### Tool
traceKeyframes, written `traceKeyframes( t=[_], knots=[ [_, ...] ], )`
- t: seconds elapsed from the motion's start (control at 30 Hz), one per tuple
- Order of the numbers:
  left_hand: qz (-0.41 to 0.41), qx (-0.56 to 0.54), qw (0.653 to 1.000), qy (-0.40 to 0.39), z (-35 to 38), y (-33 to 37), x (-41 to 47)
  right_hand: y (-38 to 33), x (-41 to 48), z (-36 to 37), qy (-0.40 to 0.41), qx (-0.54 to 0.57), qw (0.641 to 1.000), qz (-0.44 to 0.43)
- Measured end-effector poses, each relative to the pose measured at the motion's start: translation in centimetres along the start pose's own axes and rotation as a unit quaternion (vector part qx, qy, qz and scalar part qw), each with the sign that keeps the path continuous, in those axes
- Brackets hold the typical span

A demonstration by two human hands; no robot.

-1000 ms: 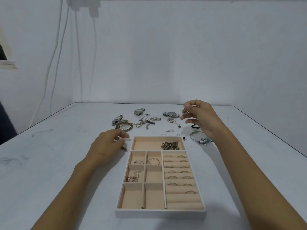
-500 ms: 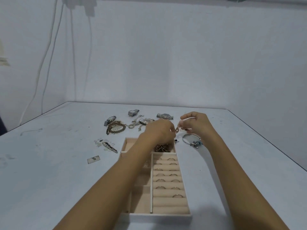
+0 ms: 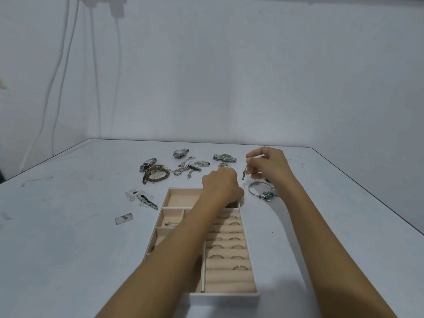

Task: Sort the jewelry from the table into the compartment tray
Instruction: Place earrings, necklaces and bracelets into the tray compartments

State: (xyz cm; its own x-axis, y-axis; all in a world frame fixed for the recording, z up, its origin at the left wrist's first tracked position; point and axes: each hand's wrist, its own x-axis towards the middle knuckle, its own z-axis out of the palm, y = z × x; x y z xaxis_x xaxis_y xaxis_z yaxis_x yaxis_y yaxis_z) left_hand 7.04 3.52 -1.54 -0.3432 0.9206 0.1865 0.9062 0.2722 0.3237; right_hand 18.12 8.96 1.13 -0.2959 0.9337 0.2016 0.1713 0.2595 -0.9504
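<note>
A beige compartment tray [image 3: 181, 197] with a white rim lies in the middle of the table; rings sit in its right-hand ring rolls [image 3: 229, 260]. My left hand [image 3: 221, 188] hovers over the tray's far right corner, fingers curled down; whatever is under them is hidden. My right hand [image 3: 269, 165] is raised beyond the tray and pinches a small dangling earring [image 3: 245, 173]. Loose jewelry lies behind: a tangle of chains [image 3: 191, 167], a gold bracelet [image 3: 156, 174] and three watches [image 3: 224, 157].
A silver bangle with blue beads [image 3: 263, 191] lies right of the tray under my right wrist. Flat hair clips [image 3: 146, 200] and a small card [image 3: 124, 218] lie left of the tray. Cables hang down the wall at the left. The table's right edge runs diagonally.
My left hand came from the table left of the tray across to the tray's far right corner. My right hand stayed raised with the earring. The camera view shifted left.
</note>
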Motion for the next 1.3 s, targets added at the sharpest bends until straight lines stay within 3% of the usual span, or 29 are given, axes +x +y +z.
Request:
traceKeyframes(
  t=[0.23,0.37,0.47,0.77,0.9,1.13,1.3],
  knots=[
    [-0.035,-0.169,0.985,0.007,-0.1,-1.1,0.2,-0.2,0.0,0.0,-0.005,-0.004,1.000,-0.021],
    [-0.027,-0.360,0.932,0.006,-1.6,-2.0,0.3,-0.6,-0.1,-0.1,-0.003,-0.002,0.999,-0.040],
    [-0.004,-0.445,0.895,-0.014,-3.7,-2.7,-0.8,-1.1,-0.4,-0.1,-0.007,0.007,0.999,-0.049],
    [0.023,-0.592,0.805,-0.015,-7.6,-7.7,-4.1,-3.3,-1.7,0.7,-0.060,0.098,0.993,-0.037],
    [0.013,-0.621,0.784,0.008,-8.3,-9.5,-5.5,-3.8,-2.5,1.4,-0.104,0.107,0.988,-0.031],
    [0.037,-0.605,0.795,0.011,-9.1,-11.7,-6.6,-4.4,-3.2,2.2,-0.134,0.084,0.987,-0.041],
    [-0.037,-0.526,0.848,0.053,-8.2,-11.1,-3.9,-4.0,-3.0,1.9,-0.118,0.075,0.990,-0.033]
  ],
)
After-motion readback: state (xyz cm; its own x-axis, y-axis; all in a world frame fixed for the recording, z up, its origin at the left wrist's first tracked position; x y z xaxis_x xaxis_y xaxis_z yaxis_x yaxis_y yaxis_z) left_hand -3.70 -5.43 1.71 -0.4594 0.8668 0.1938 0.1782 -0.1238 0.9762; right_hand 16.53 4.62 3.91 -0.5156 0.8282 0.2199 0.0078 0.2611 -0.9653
